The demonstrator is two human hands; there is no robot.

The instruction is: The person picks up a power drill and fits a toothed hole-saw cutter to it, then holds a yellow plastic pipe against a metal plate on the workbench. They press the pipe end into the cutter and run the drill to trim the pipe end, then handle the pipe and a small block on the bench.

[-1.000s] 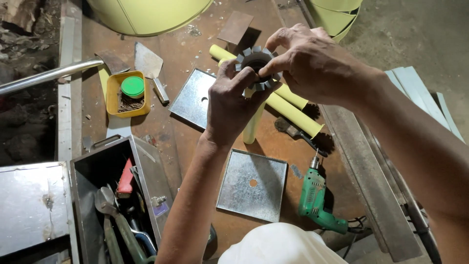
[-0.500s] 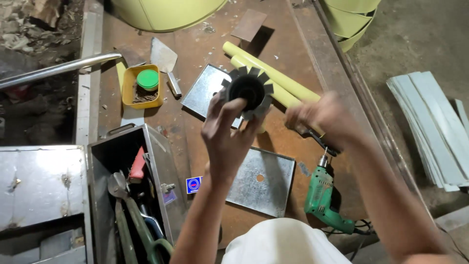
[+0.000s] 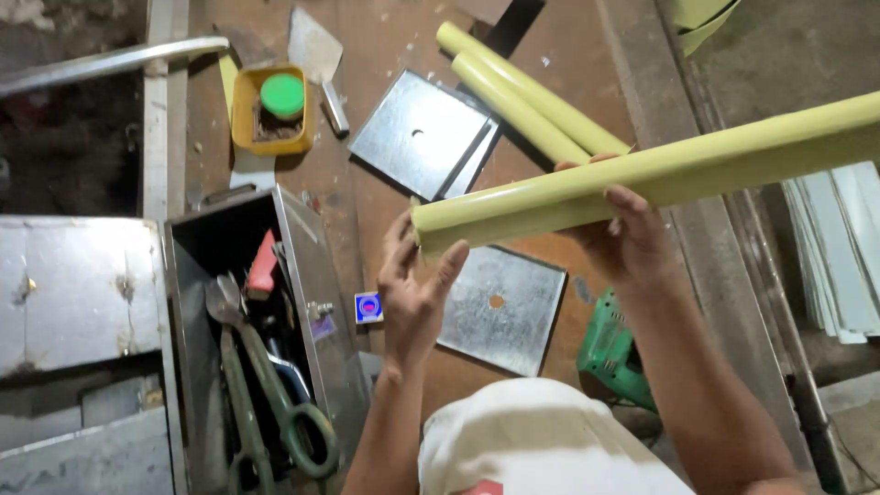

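My right hand (image 3: 625,240) grips a long pale yellow-green pipe (image 3: 733,151) from below and holds it level above the rust-brown workbench (image 3: 385,37). My left hand (image 3: 412,291) is at the pipe's left end, fingers spread, palm cupped against the end. The black toothed disc from the earlier frames is not visible; I cannot tell whether it sits behind the palm. Two more pipes of the same colour (image 3: 522,92) lie on the bench behind.
Square metal plates (image 3: 422,137) (image 3: 504,312) lie on the bench, and a green drill (image 3: 610,353) below my right arm. An open metal toolbox (image 3: 307,266) with shears (image 3: 266,385) stands left. A yellow tub with a green lid (image 3: 270,105), a trowel (image 3: 316,55) and stacked grey sheets (image 3: 843,257) lie around.
My right hand left the black toothed disc and picked up a pipe. My left hand lowered and now meets the pipe's end; the disc has gone from sight.
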